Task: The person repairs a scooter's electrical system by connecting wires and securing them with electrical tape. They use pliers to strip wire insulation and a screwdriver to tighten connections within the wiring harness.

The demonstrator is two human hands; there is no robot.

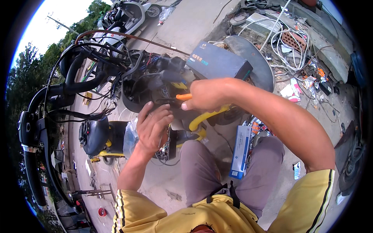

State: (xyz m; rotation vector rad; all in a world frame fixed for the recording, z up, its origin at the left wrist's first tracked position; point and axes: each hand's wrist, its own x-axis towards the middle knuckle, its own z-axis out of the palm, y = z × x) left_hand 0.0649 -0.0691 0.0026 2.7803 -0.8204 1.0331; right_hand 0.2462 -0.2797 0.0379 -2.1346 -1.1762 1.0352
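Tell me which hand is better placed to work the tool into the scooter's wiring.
Probably the right hand: it grips the orange-handled tool, tip toward the tangled black wiring. The left hand is open below it.

A blue-white carton lies near tangled white cables.

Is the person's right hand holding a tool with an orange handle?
Yes, the right hand is closed around an orange-handled tool pointed into the black wiring.

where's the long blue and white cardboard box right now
In the head view, the long blue and white cardboard box lies on the ground right of centre, between the person's grey-trousered knees.
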